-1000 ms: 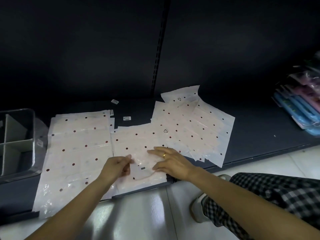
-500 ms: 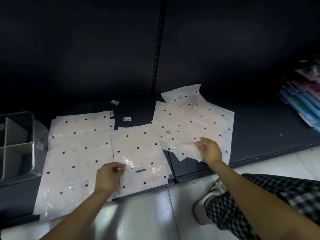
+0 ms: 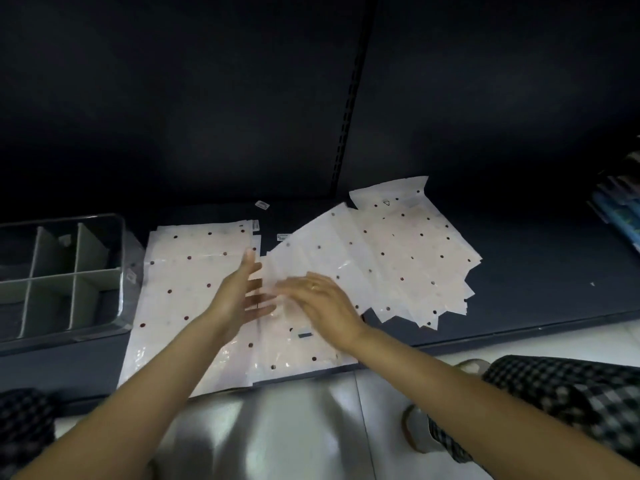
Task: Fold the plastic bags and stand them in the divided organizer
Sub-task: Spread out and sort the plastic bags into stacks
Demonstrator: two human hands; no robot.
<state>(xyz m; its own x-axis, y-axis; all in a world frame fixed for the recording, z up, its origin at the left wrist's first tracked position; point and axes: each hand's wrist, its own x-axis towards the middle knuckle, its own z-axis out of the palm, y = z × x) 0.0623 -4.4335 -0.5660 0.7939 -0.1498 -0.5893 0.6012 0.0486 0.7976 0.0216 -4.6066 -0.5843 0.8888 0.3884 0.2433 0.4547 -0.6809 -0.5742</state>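
Nearest me are my checked trousers (image 3: 571,400) and one shoe (image 3: 415,431) on the pale floor (image 3: 294,427), with both forearms reaching forward onto the low dark shelf (image 3: 536,292).

My left hand (image 3: 239,296) is spread wide, fingers straight, its fingertips (image 3: 250,253) pointing away from me. It lies against the left edge of the middle bag (image 3: 298,348), a white plastic bag with dark dots that lies flat at the shelf's front lip. My right hand (image 3: 322,299) is flat too, palm down, fingers stretched leftward over the top of that same bag, a ring on one finger. Motion blur smears both hands, so I think they are pressing the plastic rather than pinching it, but I cannot be sure.

Just left of my left hand is the left stack of bags (image 3: 187,278), lying flat and squared up. Right of my right hand, and a little farther back, the right pile of bags (image 3: 415,258) fans out loosely, edges overlapping.

At the far left of the shelf sits the divided organizer (image 3: 119,271), a clear bin with grey partitions; its compartments show no bags. Two small labels (image 3: 262,205) lie on the shelf behind the bags. At the right edge are some blue packets (image 3: 620,220). A dark back panel (image 3: 207,98) rises behind everything.
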